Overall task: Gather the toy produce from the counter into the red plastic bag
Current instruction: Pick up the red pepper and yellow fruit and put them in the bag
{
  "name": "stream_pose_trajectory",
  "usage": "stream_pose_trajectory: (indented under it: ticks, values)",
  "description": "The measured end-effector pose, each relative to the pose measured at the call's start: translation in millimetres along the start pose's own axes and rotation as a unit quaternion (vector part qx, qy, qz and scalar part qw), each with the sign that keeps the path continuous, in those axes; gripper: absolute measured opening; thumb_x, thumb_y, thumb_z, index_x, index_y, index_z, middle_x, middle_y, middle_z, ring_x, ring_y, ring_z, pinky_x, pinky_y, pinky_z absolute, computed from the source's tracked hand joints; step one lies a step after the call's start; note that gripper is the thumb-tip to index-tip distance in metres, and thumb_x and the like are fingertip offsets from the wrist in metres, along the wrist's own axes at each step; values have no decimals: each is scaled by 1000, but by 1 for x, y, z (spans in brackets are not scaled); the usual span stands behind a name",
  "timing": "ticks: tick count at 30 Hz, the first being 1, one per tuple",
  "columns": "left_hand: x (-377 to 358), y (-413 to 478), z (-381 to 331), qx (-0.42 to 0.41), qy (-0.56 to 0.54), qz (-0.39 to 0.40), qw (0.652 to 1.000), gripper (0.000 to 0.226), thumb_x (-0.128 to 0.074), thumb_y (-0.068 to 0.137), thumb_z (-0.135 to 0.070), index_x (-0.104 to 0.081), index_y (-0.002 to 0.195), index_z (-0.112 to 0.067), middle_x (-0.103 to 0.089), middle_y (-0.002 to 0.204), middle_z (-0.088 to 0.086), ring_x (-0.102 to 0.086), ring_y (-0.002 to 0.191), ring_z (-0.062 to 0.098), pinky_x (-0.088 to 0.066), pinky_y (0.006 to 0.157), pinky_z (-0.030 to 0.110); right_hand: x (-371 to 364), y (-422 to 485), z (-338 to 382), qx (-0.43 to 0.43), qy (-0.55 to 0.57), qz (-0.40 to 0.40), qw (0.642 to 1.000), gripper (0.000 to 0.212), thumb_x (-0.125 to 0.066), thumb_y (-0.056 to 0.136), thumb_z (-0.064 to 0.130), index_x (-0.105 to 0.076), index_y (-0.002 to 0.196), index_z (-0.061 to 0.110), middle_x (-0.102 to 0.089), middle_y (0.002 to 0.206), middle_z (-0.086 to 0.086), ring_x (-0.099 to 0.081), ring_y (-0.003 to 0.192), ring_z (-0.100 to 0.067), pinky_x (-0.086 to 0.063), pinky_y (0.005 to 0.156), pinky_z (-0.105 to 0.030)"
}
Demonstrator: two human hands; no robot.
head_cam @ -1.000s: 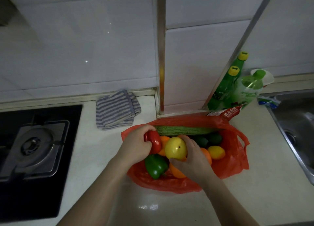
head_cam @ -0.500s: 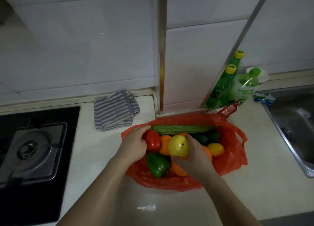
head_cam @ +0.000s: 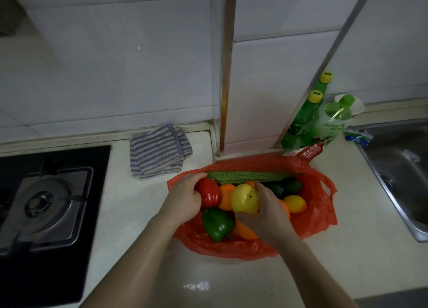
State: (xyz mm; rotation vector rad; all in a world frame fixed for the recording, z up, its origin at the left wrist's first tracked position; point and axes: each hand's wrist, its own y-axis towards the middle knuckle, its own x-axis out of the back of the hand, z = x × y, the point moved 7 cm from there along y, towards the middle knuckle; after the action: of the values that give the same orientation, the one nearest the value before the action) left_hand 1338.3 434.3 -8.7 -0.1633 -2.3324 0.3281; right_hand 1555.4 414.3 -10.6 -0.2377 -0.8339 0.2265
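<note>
Judged at the placing stage, near completion: no toy produce seen loose on the desk (head_cam: pixel 359 261) outside the red plastic bag (head_cam: pixel 317 217). Left hand (head_cam: pixel 183 201): fingers curled round a red toy pepper (head_cam: pixel 209 193) at the bag's left rim. Right hand (head_cam: pixel 266 215): fingers and thumb curled round a yellow toy fruit (head_cam: pixel 244 199), held just above the pile inside the bag. Next move, by judgement: lowering both pieces into free gaps, then uncurling the fingers without rolling neighbours over the low, slack rim. Counted in the bag: one bitter gourd (head_cam: pixel 250 177) just beyond both sets of fingers, along the far rim; one green toy pepper (head_cam: pixel 216 223) below the left fingers, between the wrists; three orange pieces (head_cam: pixel 225 195), one between the held items, one under the right palm, one partly hidden right of the right fingers; one lemon (head_cam: pixel 294 203) further right; two dark green pieces (head_cam: pixel 293 186) beyond the right fingers, kind not determinable. Outside the bag: one striped cloth (head_cam: pixel 159 151), three green bottles (head_cam: pixel 301 120), one gas hob (head_cam: pixel 46 203), one sink (head_cam: pixel 398 169).
</note>
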Motion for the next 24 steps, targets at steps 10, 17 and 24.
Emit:
stream_pose_trajectory:
  ticks: [10,17,24]
  values:
    - [9,-7,-5,-3,-4,-10,1000,58,-49,85,-11,-45,139,-32,-47,142,-5,-44,129,12,-38,110,36,9,-8,6,15,-5,-18,1000,98,-75,71,49,-19,148,25,-32,148,2,-34,133,-18,-37,104,-34]
    - [19,-17,-26,-34,29,-35,998,52,-56,87,-24,-47,137,-31,-52,137,-6,-49,124,12,-40,107,35,29,-19,9,33,-33,-30,998,99,-71,70,59,-19,148,24,-28,150,2,-31,135,-20,-38,105,-36]
    - [39,-39,-62,-77,74,-77,991,52,-58,92,-37,-45,141,-28,-45,145,-5,-40,134,13,-31,109,27,65,-34,25,75,-82,-62,992,92,-62,77,63,-21,149,21,-26,152,1,-25,139,-20,-34,109,-38]
